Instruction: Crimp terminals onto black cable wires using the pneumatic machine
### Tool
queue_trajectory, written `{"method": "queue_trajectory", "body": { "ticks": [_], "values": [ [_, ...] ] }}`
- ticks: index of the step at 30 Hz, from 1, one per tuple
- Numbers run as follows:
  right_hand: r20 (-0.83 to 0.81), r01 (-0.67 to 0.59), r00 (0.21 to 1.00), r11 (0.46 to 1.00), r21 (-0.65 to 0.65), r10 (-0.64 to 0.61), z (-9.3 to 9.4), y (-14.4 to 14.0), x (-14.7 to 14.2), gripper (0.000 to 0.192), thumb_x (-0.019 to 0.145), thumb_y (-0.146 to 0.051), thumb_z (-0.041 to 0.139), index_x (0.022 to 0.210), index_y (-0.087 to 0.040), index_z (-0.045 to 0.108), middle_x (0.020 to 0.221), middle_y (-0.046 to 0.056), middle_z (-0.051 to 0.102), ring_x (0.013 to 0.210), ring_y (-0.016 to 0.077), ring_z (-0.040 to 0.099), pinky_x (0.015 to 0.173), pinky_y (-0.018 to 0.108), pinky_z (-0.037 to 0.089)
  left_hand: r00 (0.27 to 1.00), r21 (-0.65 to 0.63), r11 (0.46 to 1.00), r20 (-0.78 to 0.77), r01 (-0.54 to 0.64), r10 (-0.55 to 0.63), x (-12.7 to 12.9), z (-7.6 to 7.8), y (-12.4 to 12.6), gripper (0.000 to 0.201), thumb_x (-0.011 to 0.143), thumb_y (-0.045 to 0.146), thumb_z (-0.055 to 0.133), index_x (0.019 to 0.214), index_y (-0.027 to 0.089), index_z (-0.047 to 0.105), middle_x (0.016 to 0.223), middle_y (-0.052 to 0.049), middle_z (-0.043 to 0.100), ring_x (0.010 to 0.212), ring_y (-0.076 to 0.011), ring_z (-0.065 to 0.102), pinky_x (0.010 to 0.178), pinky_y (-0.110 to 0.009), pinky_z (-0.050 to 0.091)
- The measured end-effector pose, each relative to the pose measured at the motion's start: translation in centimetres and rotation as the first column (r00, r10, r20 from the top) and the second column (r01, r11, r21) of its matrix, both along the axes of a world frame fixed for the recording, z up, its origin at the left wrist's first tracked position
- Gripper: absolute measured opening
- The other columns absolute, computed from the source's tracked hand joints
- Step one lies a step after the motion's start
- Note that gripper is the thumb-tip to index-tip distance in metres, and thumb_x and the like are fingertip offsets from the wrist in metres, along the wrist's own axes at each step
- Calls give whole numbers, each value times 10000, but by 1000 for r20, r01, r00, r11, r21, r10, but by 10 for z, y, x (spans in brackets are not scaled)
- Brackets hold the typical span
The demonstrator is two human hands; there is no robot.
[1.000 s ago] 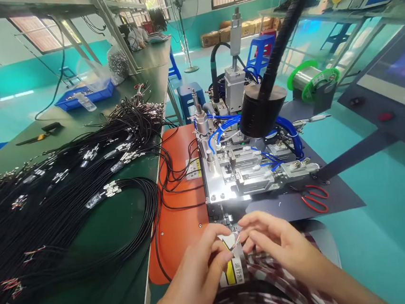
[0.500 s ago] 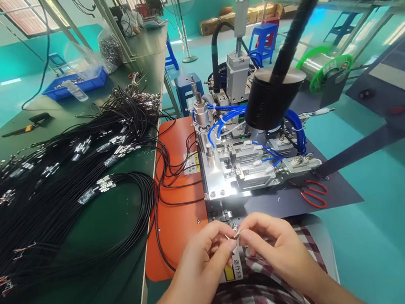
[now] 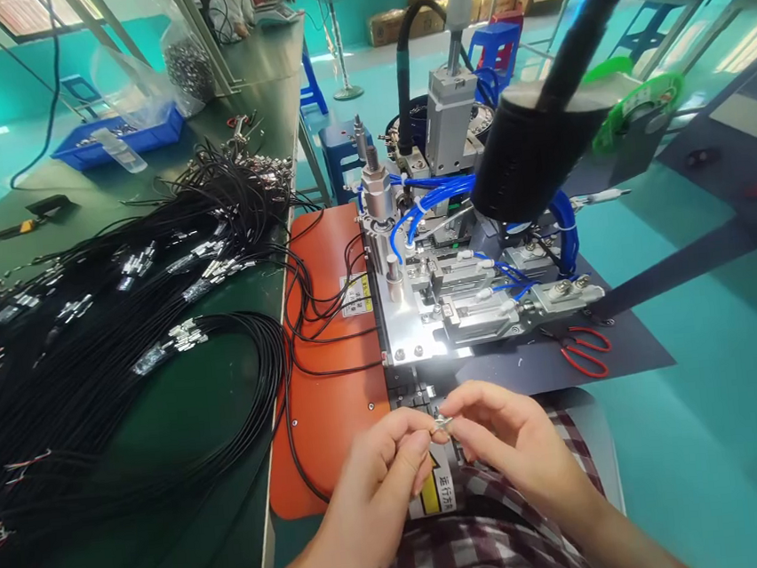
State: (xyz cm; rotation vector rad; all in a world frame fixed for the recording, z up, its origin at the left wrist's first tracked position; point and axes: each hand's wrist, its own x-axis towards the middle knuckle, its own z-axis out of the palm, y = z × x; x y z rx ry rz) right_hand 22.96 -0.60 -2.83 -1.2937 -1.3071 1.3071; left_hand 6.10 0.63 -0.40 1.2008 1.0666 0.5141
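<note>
My left hand (image 3: 377, 481) and my right hand (image 3: 507, 441) meet fingertip to fingertip just in front of a small metal machine (image 3: 461, 303). Between thumb and forefinger of both hands sits a tiny metal connector (image 3: 441, 422) with thin wire ends. The machine has silver clamps, blue air hoses (image 3: 425, 212) and a black round hood (image 3: 527, 162) on an arm above it. It stands beside an orange mat (image 3: 336, 395). A yellow and white label (image 3: 439, 492) shows below my fingers.
A big heap of black cables with metal ends (image 3: 109, 346) covers the green bench at left. Red scissors (image 3: 582, 349) lie on a dark sheet right of the machine. A blue tray (image 3: 110, 140), a bag of metal parts (image 3: 187, 66) and a green wire spool (image 3: 636, 107) stand farther back.
My hands have risen slightly toward the machine with the small connector pinched between them. The view has tipped downward and closer to the machine.
</note>
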Motion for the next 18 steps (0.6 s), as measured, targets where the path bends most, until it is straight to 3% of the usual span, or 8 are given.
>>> {"method": "queue_trajectory", "body": {
  "ticks": [3, 5, 8, 10, 11, 13, 15, 18],
  "values": [
    [186, -49, 983, 973, 224, 6, 2, -3, 3, 90, 871, -245, 574, 912, -207, 645, 864, 48, 617, 717, 159, 570, 648, 276, 455, 993, 135, 990, -119, 37, -21, 0, 2, -2, 250, 941, 378, 414, 908, 200, 587, 716, 7, 528, 609, -120, 432, 536, -227, 336],
    [331, -118, 944, 939, 324, 5, 4, -4, 6, 106, 880, -215, 550, 880, -210, 656, 838, 54, 627, 722, 168, 568, 648, 282, 438, 968, 267, 955, -241, 132, -66, -1, 2, -4, 216, 951, 321, 394, 957, 217, 583, 764, -4, 573, 663, -139, 495, 586, -237, 378],
    [528, -254, 849, 893, 372, 21, 11, -3, 11, 161, 892, -189, 518, 834, -206, 667, 793, 54, 641, 693, 161, 557, 631, 279, 395, 866, 487, 797, -492, 356, -86, -2, 1, -4, 223, 930, 203, 370, 980, 210, 587, 766, -27, 580, 674, -169, 500, 603, -273, 380],
    [595, -319, 802, 882, 347, 55, 16, -2, 13, 173, 890, -181, 514, 802, -200, 662, 769, 45, 644, 662, 149, 540, 613, 277, 365, 766, 538, 672, -640, 508, -67, -2, 2, -4, 250, 905, 157, 348, 924, 190, 595, 751, -49, 566, 650, -187, 467, 580, -300, 357],
    [599, -333, 796, 890, 312, 88, 18, -1, 14, 173, 888, -180, 518, 786, -198, 655, 750, 34, 642, 645, 143, 530, 603, 273, 356, 729, 529, 639, -681, 559, -74, -3, 3, -3, 266, 902, 145, 328, 889, 182, 591, 752, -56, 559, 647, -191, 454, 575, -307, 351],
    [521, -331, 831, 926, 184, 193, 20, 2, 16, 176, 886, -183, 524, 747, -196, 631, 707, 10, 631, 621, 132, 521, 584, 259, 358, 718, 488, 646, -682, 587, -137, -3, 9, 0, 297, 916, 134, 289, 828, 175, 570, 779, -60, 546, 679, -191, 449, 595, -308, 365],
    [307, -315, 903, 949, -6, 301, 20, 5, 17, 203, 891, -204, 520, 705, -188, 600, 673, -5, 611, 590, 121, 525, 558, 236, 385, 780, 462, 703, -588, 541, -214, -5, 15, 3, 310, 940, 145, 273, 796, 177, 546, 790, -47, 525, 714, -178, 450, 631, -295, 381],
    [-72, -292, 957, 933, -213, 283, 15, 7, 19, 244, 895, -277, 515, 680, -175, 569, 664, -10, 585, 523, 102, 511, 508, 219, 415, 885, 411, 803, -367, 431, -288, -9, 20, 5, 273, 972, 205, 309, 826, 191, 539, 808, -21, 520, 751, -150, 469, 674, -262, 392]
  ]
}}
